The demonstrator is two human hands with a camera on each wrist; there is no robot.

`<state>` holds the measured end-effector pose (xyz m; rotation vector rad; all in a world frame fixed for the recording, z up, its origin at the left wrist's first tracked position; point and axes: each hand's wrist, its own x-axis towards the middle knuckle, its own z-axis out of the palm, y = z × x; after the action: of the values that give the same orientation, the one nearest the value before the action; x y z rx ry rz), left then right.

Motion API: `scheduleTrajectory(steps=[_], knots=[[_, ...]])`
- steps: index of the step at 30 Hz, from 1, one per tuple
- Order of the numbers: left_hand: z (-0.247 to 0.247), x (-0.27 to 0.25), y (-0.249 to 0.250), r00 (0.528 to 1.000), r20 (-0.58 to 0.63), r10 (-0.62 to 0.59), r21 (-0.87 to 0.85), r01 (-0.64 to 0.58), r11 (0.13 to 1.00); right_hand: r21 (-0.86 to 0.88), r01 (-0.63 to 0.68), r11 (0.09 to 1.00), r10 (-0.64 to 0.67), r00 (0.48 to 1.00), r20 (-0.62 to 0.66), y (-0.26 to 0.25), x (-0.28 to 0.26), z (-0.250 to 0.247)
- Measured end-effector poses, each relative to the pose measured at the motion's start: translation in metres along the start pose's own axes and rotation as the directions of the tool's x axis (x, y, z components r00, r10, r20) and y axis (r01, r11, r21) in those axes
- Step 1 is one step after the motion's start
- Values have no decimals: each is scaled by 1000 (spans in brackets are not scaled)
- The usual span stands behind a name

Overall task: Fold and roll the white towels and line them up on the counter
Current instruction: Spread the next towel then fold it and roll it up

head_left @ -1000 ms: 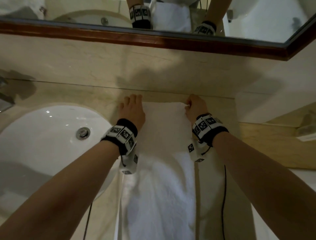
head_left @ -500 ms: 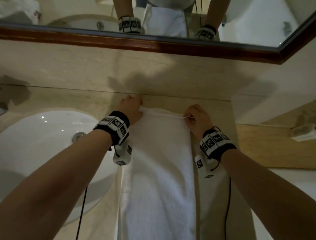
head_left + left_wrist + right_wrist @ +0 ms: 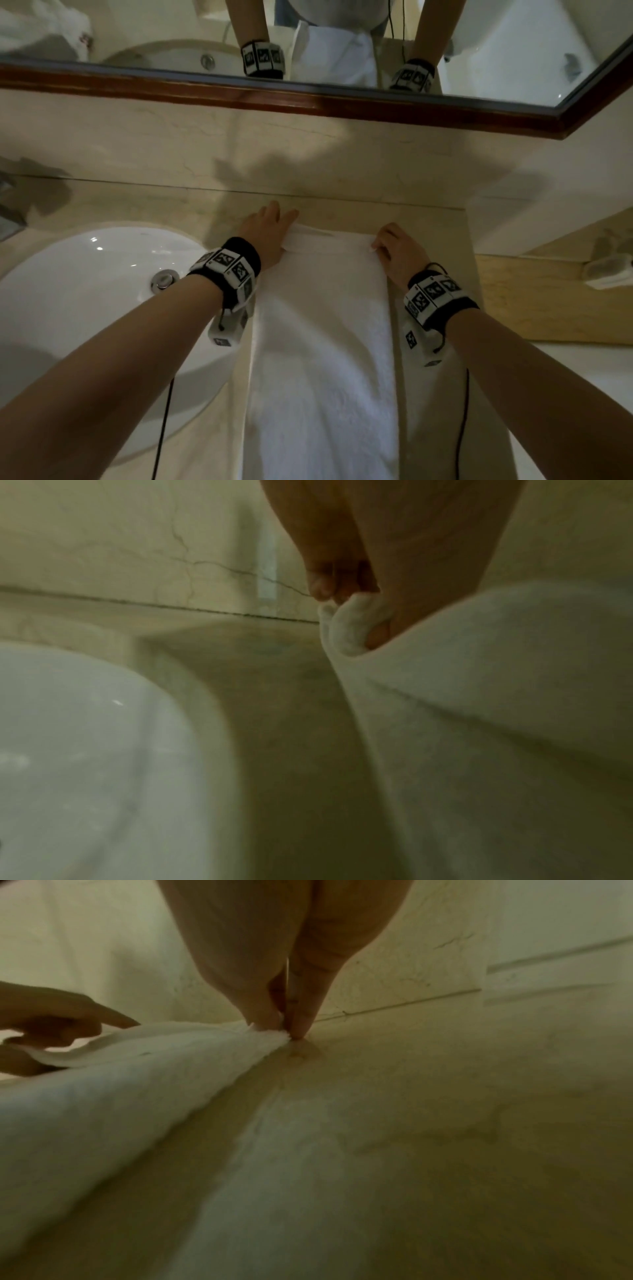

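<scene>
A long white towel [image 3: 325, 342] lies folded in a narrow strip on the counter [image 3: 435, 236], its far end held between both hands. The left hand [image 3: 270, 233] pinches the far left corner, which curls over its thumb. The right hand [image 3: 399, 251] pinches the far right corner between thumb and fingertips [image 3: 301, 1020] against the counter. A white sink [image 3: 85, 291] sits just left of the left hand.
</scene>
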<state>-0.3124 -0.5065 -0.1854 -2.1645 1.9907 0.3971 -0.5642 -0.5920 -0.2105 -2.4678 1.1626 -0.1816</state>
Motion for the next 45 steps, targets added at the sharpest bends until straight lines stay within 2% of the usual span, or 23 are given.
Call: scheduleTrajectory(steps=[2, 4, 8, 9, 11, 13, 15, 16, 18, 21, 25, 29, 30, 31, 33, 35, 37, 38, 40, 42, 44, 45], knots=[[-4, 4, 1, 999, -52, 8, 90, -3, 996, 0, 5, 1000, -5, 1000, 8, 0, -1, -2], [-5, 4, 5, 995, -68, 70, 180, -57, 982, -29, 3, 1000, -2, 1000, 31, -2, -2, -3], [6, -11, 8, 976, 64, 210, 302, -219, 928, -79, -32, 996, 37, 998, 59, -8, -3, -9], [8, -15, 6, 973, 94, 210, 283, -229, 931, -75, -58, 995, 62, 996, 58, -9, -2, -11], [7, -18, 0, 975, 73, 211, 163, -221, 962, -59, -117, 991, 121, 990, 70, -12, 5, -15], [4, -13, -3, 987, 21, 158, 0, -158, 987, -55, -169, 984, 175, 976, 132, -14, 13, -18], [3, -6, -6, 997, 13, 72, -126, -70, 990, -155, -164, 974, 192, 963, 188, -15, 19, -19], [3, -4, -8, 998, 39, 46, -140, -40, 989, -216, -147, 965, 191, 961, 201, -16, 22, -19], [4, -2, -13, 994, 107, 20, -53, -14, 998, -268, -111, 957, 178, 955, 238, -18, 23, -22], [0, -7, -14, 991, 114, 71, 105, -83, 991, -260, -39, 965, 113, 954, 279, -23, 21, -23], [1, -17, -6, 974, -11, 228, 214, -221, 952, -284, 4, 959, 40, 988, 146, -29, 7, -15], [3, -24, 1, 924, 50, 378, 346, -371, 862, -250, 74, 965, -38, 989, 144, -32, -12, -5], [2, -29, 3, 915, 100, 391, 348, -400, 848, -243, 82, 966, -55, 991, 118, -31, -15, -2], [0, -34, 5, 916, 178, 361, 316, -400, 860, -223, 63, 973, -30, 989, 146, -32, -18, -3], [3, -38, 2, 935, 168, 312, 227, -344, 911, -217, 38, 975, 8, 979, 205, -34, -22, -7], [-3, -41, 3, 961, 169, 221, 29, -228, 973, -196, -12, 980, 59, 970, 235, -32, -20, -14], [-3, -34, 2, 984, 149, 100, -176, -73, 982, -167, -89, 982, 132, 955, 265, -33, -12, -23], [-4, -30, 2, 988, 147, 52, -227, -17, 974, -146, -120, 982, 155, 951, 266, -33, -7, -25], [-3, -23, 2, 978, 206, -28, -240, 79, 968, -108, -175, 979, 201, 930, 307, -34, 0, -26], [-2, -17, 3, 961, 269, -57, -208, 115, 971, -144, -176, 974, 219, 900, 378, -36, 5, -25], [-4, -18, 6, 964, 262, -53, -128, 89, 988, -227, -121, 966, 204, 897, 391, -39, 4, -23], [-6, -20, 9, 975, 218, -45, -50, 58, 997, -272, -84, 959, 184, 912, 367, -40, 2, -24]])
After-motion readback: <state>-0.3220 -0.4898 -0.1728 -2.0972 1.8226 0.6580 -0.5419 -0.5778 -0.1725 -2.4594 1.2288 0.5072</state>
